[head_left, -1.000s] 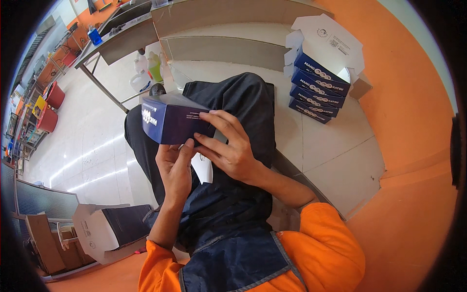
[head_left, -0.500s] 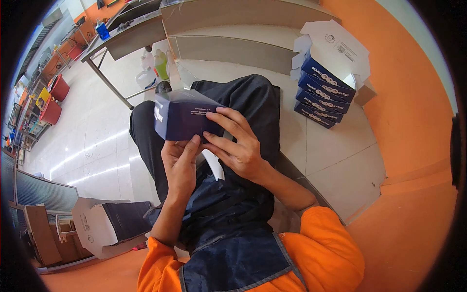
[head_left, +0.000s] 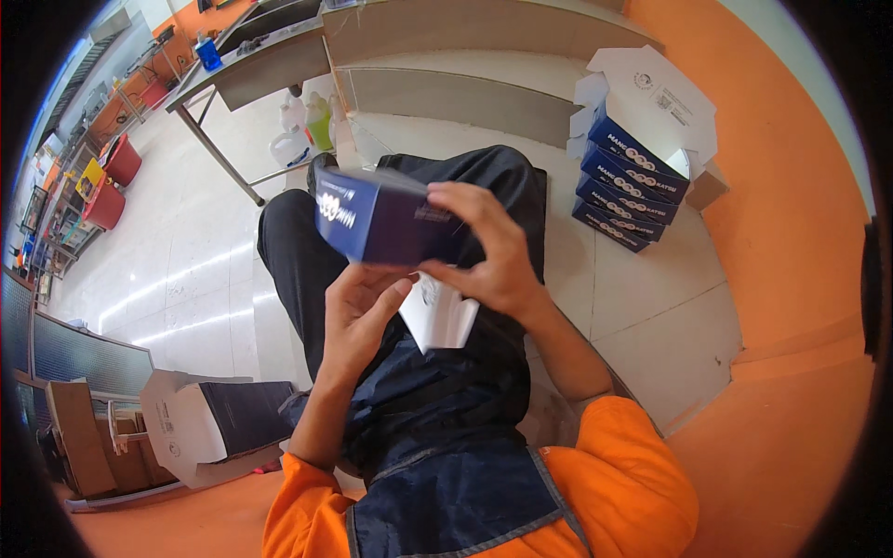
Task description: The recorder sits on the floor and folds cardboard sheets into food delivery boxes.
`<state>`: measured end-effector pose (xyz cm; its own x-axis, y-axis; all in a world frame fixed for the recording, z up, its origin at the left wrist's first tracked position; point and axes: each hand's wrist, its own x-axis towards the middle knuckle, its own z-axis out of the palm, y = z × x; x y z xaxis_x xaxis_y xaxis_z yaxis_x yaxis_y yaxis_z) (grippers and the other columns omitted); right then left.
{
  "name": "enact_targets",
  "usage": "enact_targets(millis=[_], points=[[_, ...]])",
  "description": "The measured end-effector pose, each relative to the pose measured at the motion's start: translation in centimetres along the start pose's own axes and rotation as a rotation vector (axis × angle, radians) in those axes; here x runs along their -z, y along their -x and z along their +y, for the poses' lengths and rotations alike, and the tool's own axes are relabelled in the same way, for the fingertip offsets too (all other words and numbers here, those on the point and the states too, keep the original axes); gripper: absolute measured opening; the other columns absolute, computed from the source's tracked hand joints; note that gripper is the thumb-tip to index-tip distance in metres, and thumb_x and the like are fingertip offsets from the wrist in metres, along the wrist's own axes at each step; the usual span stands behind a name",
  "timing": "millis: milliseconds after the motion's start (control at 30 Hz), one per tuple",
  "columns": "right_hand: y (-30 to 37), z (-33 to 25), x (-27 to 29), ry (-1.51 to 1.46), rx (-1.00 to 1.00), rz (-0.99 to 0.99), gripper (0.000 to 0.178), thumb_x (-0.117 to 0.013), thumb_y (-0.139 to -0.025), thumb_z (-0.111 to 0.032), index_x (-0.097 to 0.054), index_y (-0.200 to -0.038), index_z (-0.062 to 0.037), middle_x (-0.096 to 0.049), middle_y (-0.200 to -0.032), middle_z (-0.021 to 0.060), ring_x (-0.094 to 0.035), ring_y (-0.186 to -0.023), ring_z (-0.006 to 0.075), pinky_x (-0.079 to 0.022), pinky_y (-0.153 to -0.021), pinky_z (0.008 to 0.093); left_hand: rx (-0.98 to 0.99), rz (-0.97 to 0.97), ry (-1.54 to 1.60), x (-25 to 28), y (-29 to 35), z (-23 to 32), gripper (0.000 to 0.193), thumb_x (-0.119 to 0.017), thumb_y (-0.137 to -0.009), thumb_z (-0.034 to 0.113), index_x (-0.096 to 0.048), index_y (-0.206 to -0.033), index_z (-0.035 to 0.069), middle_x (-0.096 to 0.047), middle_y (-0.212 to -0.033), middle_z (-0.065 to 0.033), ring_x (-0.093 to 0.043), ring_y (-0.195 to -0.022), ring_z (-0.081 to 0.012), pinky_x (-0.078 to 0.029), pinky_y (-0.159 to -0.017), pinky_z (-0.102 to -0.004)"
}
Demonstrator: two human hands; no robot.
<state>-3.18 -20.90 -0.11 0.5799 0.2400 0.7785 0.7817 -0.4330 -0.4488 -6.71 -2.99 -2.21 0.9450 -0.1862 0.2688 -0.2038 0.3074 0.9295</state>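
The box [head_left: 395, 223], dark blue with white print, is held up above the person's lap, tilted, one corner edge toward the viewer; it is slightly blurred. A white flap [head_left: 435, 316] hangs below it, between the two wrists. The right hand [head_left: 498, 251] grips the box's right end, fingers over the upper edge and thumb at the lower one. The left hand [head_left: 358, 316] is under the box, its fingers at the lower edge and its thumb pointing at the top of the flap; whether it grips or only supports, I cannot tell.

Beneath are dark trousers [head_left: 298, 260], legs bent, and a navy apron [head_left: 446, 493] over an orange shirt [head_left: 628, 456].

To the right, near the knee, a stack of blue boxes [head_left: 628, 186] stands on the tiles, the top one with its white lid [head_left: 665, 102] raised. Behind the person's knees runs a low step [head_left: 446, 98]. At the upper left is a metal table [head_left: 265, 79] bearing a blue bottle [head_left: 207, 53], with a green jug [head_left: 318, 123] on the floor by it. Farther left stands a red tub [head_left: 104, 206]. At the lower left, another blue box [head_left: 246, 418] lies open beside brown cardboard [head_left: 79, 437].
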Motion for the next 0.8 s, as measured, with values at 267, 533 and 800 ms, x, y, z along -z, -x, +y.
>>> enact_targets(millis=[267,533,800], points=[[-1.8,6.7,2.9,-0.449,-0.519,-0.143,0.048,-0.074,-0.068,-0.021,-0.056,-0.107,0.0018,-0.061,-0.100,0.0119,-0.058,-0.092,0.0189,-0.044,-0.082,0.0297,-0.483,0.186,-0.886,5.0,-1.6,2.1,0.030,-0.061,-0.076,0.001,-0.054,-0.105,-0.003,-0.057,-0.108,-0.0167,-0.054,-0.104,-0.0228,-0.042,-0.088,-0.0321],[-0.2,10.1,-1.7,-0.668,-0.804,-0.499,0.037,-0.060,-0.083,-0.025,-0.056,-0.105,0.0040,-0.061,-0.092,0.0090,-0.057,-0.083,0.0135,-0.045,-0.075,0.0245,0.422,-0.187,-0.139,7.2,-1.2,-4.3,0.061,-0.055,-0.083,0.033,-0.033,-0.130,0.001,-0.053,-0.113,-0.0137,-0.050,-0.108,-0.0220,-0.043,-0.084,-0.0311],[3.3,13.1,-5.5,-0.783,-0.888,-0.134,0.042,-0.045,-0.091,-0.038,-0.052,-0.106,0.0016,-0.060,-0.094,0.0114,-0.059,-0.083,0.0154,-0.046,-0.074,0.0255,0.648,0.062,0.317,7.4,1.6,-9.1,0.061,-0.050,-0.084,0.038,-0.037,-0.125,-0.005,-0.053,-0.116,-0.0133,-0.051,-0.106,-0.0228,-0.037,-0.092,-0.0334]])
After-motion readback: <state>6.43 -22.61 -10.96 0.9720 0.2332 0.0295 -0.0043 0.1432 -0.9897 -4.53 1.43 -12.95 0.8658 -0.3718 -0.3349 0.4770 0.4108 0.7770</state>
